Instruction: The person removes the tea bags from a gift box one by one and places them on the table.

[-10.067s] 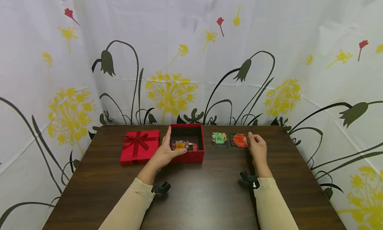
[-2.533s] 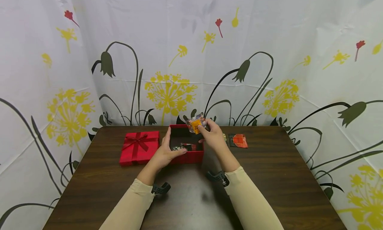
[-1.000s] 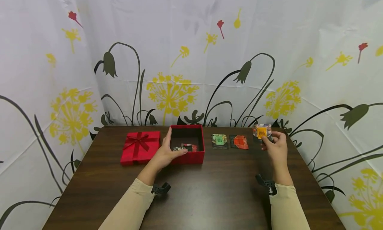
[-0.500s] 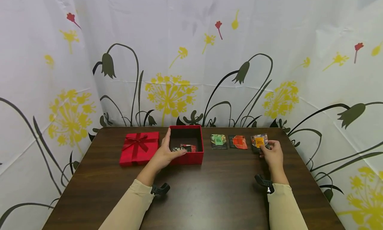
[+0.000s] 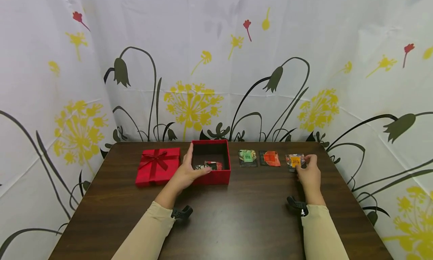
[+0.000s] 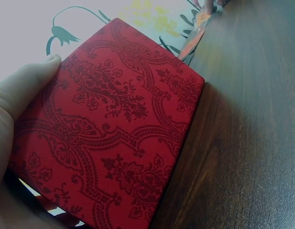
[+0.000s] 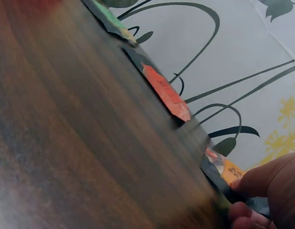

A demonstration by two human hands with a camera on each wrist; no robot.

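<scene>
The right hand [image 5: 309, 173] has the orange-label packet [image 5: 295, 160] pinched between thumb and fingers by its near right corner, close to the far right corner of the surface [image 5: 257, 215]. Hard to say from that low wrist angle whether the packet lies fully flat or has one edge tipped up.

The left hand [image 5: 187, 173] is spread around the near left corner of the red box [image 5: 211, 178], thumb along the near rim, fingers up the left wall.

I'd guess that packet weighs next to nothing: thin, a bit floppy, foil or plastic, so probably slick too. A light pinch at a corner or edge seems right, since squeezing the middle could crumple it. The box looks stiff but light, so I'd hold it by a wall or rim so it doesn't slide.

Just left of the pinched packet, along the far edge, lie the red-label packet [image 5: 270, 158] and then the green-label packet [image 5: 248, 158], apart from each other. In the box there's a dark patterned packet [image 5: 202, 167] and a red packet [image 5: 216, 164]. The red lid [image 5: 158, 166], bow on top, sits beyond the box toward the far left corner.
</scene>
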